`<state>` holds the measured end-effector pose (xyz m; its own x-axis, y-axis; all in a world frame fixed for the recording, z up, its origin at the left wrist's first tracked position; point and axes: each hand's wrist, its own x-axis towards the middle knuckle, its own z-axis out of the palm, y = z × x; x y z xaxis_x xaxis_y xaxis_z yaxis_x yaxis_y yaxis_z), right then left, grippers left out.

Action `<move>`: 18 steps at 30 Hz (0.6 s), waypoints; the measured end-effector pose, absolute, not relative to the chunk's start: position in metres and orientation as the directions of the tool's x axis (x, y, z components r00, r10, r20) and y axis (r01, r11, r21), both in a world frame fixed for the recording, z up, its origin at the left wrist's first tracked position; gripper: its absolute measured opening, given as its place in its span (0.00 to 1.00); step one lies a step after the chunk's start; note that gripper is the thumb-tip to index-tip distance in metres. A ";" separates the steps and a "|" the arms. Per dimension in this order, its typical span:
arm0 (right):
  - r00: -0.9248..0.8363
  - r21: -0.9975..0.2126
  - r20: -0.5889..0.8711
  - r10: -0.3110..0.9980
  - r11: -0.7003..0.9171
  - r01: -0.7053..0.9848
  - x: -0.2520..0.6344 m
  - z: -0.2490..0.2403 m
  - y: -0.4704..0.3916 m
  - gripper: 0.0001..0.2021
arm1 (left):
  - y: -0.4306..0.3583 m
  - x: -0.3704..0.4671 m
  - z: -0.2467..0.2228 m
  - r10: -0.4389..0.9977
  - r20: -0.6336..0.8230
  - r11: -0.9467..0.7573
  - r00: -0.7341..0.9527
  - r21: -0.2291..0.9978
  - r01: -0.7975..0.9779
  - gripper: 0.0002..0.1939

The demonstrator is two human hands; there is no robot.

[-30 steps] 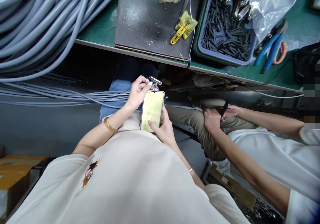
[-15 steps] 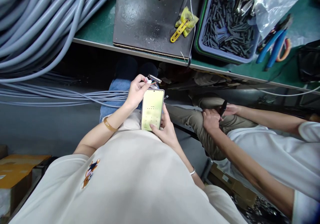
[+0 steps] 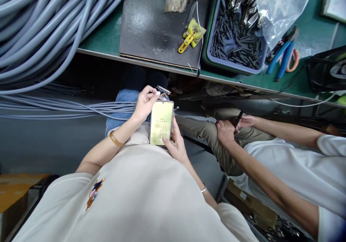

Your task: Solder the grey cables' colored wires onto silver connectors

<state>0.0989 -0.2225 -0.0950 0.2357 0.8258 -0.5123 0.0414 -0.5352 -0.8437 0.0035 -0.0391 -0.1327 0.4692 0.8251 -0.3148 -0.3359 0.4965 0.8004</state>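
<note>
My right hand holds a smartphone upright along its right edge, with the thumb over the lit yellow-green screen, which shows a row of dots and a keypad. Above the phone's top left corner, my left hand is closed in a pinch on thin coloured wires. Something small and white shows at its fingertips. The wires reach towards a metal multi-pin connector just beyond the fingers. Several grey cables run in from the left and pass behind my left hand over my lap.
On the green bench lie thick coiled grey cable, a dark board, a yellow cutter, a bin of black tubes and metal parts, and blue-handled pliers. A co-worker's hands hold a dark object at right.
The view has shifted slightly, so the bench things appear lower and further left. Another dot seems to show in the row on the phone screen. Both hands keep their hold.
</note>
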 end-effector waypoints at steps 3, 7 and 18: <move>0.230 -0.865 -0.493 0.839 -0.501 -0.025 0.101 -0.098 -0.227 0.46 | -0.040 0.004 -0.133 0.827 -0.324 0.498 0.460 0.801 -0.332 0.26; 0.245 -0.862 -0.504 0.828 -0.502 -0.076 0.101 -0.101 -0.228 0.43 | -0.040 0.006 -0.131 0.821 -0.349 0.511 0.452 0.802 -0.309 0.23; 0.261 -0.845 -0.525 0.810 -0.532 -0.051 0.104 -0.097 -0.228 0.36 | -0.039 0.006 -0.136 0.825 -0.333 0.500 0.457 0.807 -0.314 0.23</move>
